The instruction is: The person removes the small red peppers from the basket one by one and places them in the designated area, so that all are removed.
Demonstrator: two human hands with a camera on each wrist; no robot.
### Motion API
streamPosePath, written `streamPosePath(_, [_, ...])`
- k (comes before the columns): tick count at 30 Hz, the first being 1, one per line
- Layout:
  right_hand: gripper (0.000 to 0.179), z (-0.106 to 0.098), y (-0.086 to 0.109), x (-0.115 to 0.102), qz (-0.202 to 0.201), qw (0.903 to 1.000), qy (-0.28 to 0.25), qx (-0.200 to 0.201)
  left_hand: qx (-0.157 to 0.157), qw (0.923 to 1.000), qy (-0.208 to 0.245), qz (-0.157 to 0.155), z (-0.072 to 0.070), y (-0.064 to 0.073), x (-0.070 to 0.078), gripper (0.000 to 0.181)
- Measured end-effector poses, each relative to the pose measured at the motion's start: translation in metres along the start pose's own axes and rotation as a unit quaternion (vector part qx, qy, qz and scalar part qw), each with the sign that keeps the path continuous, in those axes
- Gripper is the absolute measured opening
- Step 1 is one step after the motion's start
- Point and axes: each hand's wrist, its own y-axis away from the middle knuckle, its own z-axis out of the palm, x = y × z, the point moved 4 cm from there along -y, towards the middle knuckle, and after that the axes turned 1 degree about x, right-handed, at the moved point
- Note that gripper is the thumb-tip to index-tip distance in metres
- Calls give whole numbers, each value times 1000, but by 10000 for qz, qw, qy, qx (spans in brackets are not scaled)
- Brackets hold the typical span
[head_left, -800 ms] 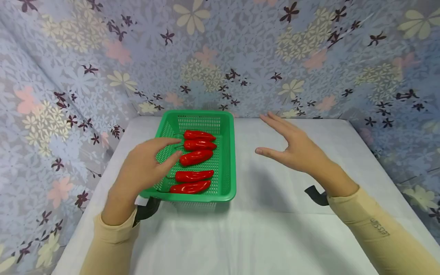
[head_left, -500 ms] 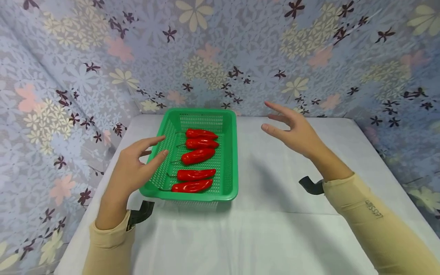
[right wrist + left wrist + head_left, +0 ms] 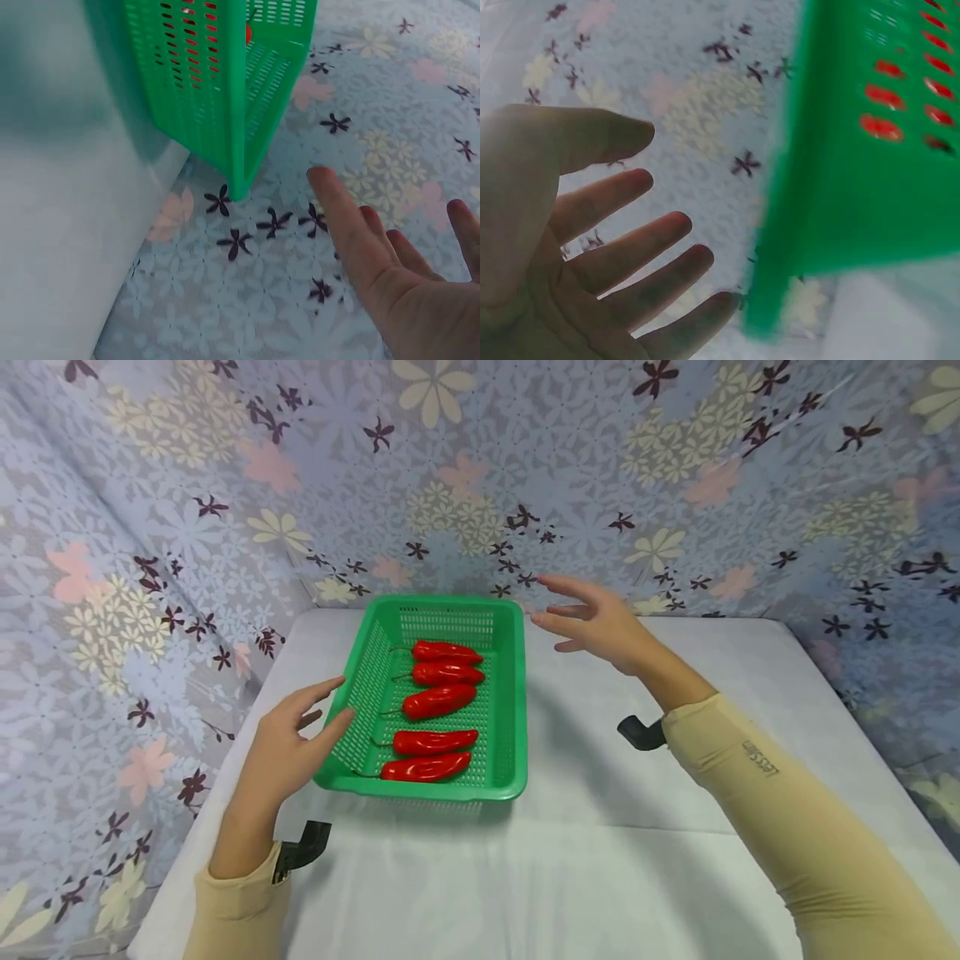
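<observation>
A green plastic basket (image 3: 512,727) with slotted walls stands on the white-covered table. Inside it several red peppers (image 3: 444,702) lie in a column, their thin stems pointing left. My left hand (image 3: 288,747) hovers at the basket's left side, thumb and fingers spread, holding nothing; the left wrist view shows a gap between its fingers and the rim. Past the basket's upper right corner my right hand (image 3: 600,627) hangs in the air with spread fingers and nothing in them. In the right wrist view that hand (image 3: 420,292) is apart from the basket (image 3: 236,97).
The white cloth (image 3: 600,885) covers the tabletop around the basket. Behind and at both sides rises a flowered fabric backdrop (image 3: 480,468). Dark camera mounts (image 3: 642,732) stick out from both wrists.
My right hand has moved left toward the basket's upper right corner. My left hand has drawn back left from over the peppers to the basket's left side. The peppers lie as before.
</observation>
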Motion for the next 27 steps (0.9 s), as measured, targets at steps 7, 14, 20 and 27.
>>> streamPosePath(7, [63, 35, -42, -4, 202, 9989, -215, -369, 230, 9988, 5, -438, 5, 11, -38, 46])
streamPosePath(14, [63, 65, -74, -2, 559, 9964, -194, -608, -38, 9954, 278, -918, 14, 13, -57, 48])
streamPosePath(20, [63, 84, -98, 16, 1082, 9898, -709, -590, -201, 9923, 420, -1143, 14, 15, -64, 49])
streamPosePath(27, [66, 102, -119, 27, 1558, 9811, -1084, -368, -73, 9940, 473, -986, 12, 13, -66, 45])
